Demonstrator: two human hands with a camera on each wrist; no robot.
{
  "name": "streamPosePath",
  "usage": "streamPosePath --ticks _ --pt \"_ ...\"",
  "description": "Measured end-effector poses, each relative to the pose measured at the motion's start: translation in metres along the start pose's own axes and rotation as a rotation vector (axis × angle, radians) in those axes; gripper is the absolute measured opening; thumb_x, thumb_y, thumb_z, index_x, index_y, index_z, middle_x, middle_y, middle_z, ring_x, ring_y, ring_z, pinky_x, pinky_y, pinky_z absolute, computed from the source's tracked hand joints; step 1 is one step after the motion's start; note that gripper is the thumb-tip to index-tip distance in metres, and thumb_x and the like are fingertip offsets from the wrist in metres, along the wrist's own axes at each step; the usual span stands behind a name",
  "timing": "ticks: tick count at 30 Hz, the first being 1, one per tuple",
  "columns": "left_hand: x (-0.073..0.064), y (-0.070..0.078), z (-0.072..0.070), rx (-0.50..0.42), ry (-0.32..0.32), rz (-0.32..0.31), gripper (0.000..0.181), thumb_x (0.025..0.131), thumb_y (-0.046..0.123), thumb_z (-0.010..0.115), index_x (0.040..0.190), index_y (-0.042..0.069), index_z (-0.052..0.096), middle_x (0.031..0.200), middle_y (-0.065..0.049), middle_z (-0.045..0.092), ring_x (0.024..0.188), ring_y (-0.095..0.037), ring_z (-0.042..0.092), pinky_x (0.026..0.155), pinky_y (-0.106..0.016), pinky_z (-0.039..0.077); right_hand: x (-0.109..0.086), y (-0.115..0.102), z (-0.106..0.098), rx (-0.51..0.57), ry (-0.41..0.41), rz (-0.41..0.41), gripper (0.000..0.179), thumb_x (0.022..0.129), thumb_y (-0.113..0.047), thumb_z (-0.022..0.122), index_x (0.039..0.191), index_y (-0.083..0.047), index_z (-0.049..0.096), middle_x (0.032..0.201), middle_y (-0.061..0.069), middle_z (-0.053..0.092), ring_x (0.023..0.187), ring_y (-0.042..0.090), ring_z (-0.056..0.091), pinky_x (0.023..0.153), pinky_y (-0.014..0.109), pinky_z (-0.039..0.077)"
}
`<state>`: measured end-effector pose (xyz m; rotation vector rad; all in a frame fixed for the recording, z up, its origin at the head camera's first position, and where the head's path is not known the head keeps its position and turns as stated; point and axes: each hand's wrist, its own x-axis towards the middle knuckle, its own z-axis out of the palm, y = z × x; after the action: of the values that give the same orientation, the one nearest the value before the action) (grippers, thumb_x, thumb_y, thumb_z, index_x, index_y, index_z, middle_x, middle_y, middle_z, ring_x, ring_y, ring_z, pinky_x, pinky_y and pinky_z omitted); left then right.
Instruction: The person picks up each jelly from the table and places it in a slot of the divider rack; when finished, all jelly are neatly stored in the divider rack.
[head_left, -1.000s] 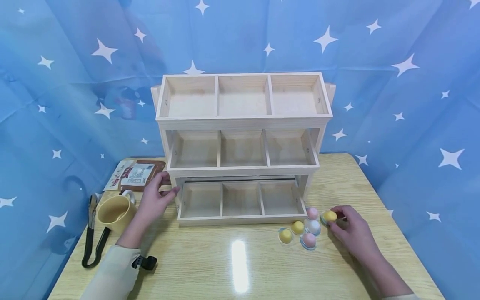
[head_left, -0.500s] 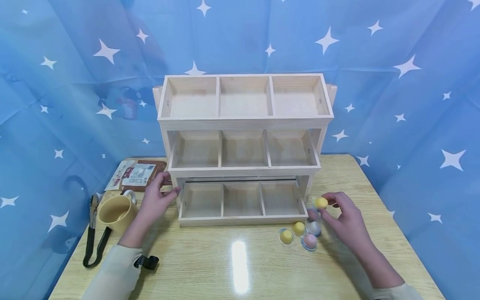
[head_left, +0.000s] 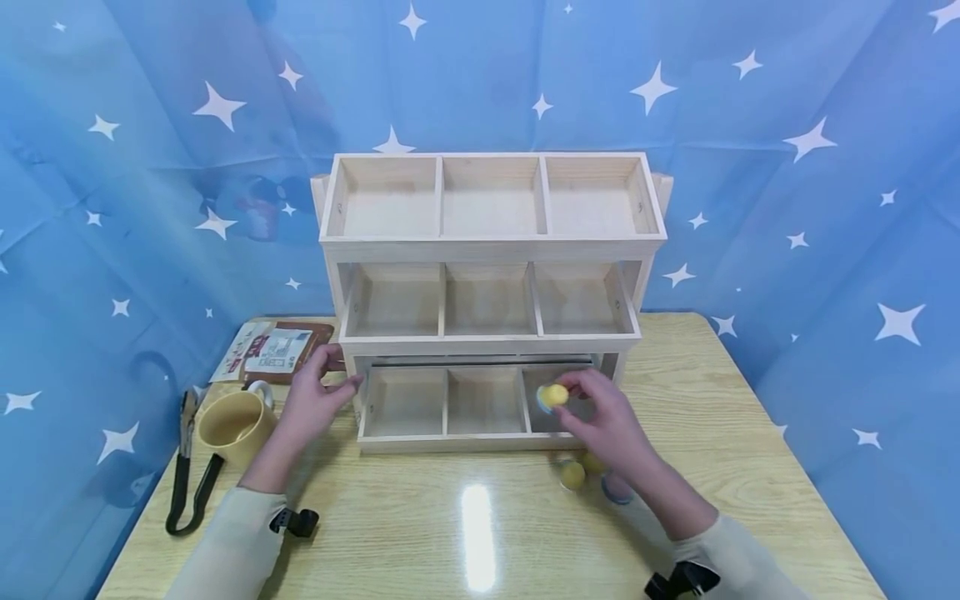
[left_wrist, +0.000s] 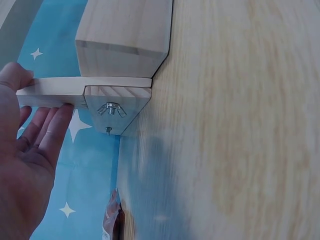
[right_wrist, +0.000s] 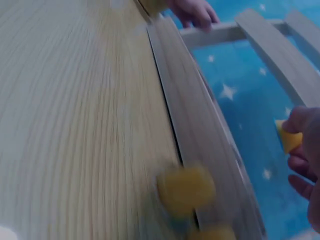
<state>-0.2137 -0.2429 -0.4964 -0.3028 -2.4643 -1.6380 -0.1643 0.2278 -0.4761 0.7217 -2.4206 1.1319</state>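
Observation:
A three-tier wooden rack (head_left: 487,252) stands at the back, each tier split into three compartments. My left hand (head_left: 315,400) grips its left upright (left_wrist: 55,87), thumb on one side and fingers on the other. Between thumb and fingers my right hand (head_left: 611,421) pinches a small yellow capsule (head_left: 553,395) with a flared rim, held over the bottom tier's right compartment. In the right wrist view, the pinched capsule (right_wrist: 287,137) is partly covered by fingers. Two yellow capsules, one nearer (head_left: 572,476), and a blurred pink one (head_left: 617,488) sit before the rack, partly under my right arm.
To the left stand a yellow mug (head_left: 238,421) and tongs with black handles (head_left: 180,492). Behind them lies a brown package with a white label (head_left: 277,350). A blue star-patterned cloth (head_left: 750,208) hangs around the wooden table (head_left: 375,533).
My right hand has lifted the yellow capsule from the table and carried it left over the bottom tier, its arm now covering some capsules. The left hand keeps its grip on the rack.

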Motion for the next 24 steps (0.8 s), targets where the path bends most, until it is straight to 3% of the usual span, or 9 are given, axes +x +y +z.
streamPosePath --ticks 7,13,24 --pt "0.001 -0.001 0.001 -0.017 0.000 -0.001 0.050 0.102 0.005 0.079 0.146 0.002 0.057 0.140 -0.021 0.064 0.124 -0.033 0.063 0.089 -0.023 0.064 0.028 -0.027 0.044 0.072 -0.072 -0.067 0.036 0.089 0.001 0.086 0.121 -0.006 0.072 0.111 0.000 0.073 0.101 0.023 0.068 0.087 0.047 0.063" --pt "0.003 -0.002 0.001 -0.010 0.000 -0.003 0.050 0.102 0.005 0.078 0.147 0.002 0.057 0.140 -0.022 0.063 0.126 -0.035 0.063 0.091 -0.023 0.063 0.049 -0.047 0.073 0.096 -0.185 0.011 0.035 0.093 -0.006 0.086 0.125 -0.007 0.071 0.114 0.002 0.071 0.107 0.025 0.069 0.095 0.051 0.063" --pt "0.000 -0.005 0.001 0.004 0.021 -0.019 0.047 0.101 0.004 0.078 0.143 0.000 0.058 0.137 -0.021 0.065 0.124 -0.034 0.064 0.092 -0.022 0.062 0.082 -0.074 0.114 0.121 -0.297 -0.004 0.032 0.097 -0.009 0.084 0.126 -0.005 0.072 0.115 0.006 0.075 0.106 0.026 0.071 0.096 0.045 0.063"
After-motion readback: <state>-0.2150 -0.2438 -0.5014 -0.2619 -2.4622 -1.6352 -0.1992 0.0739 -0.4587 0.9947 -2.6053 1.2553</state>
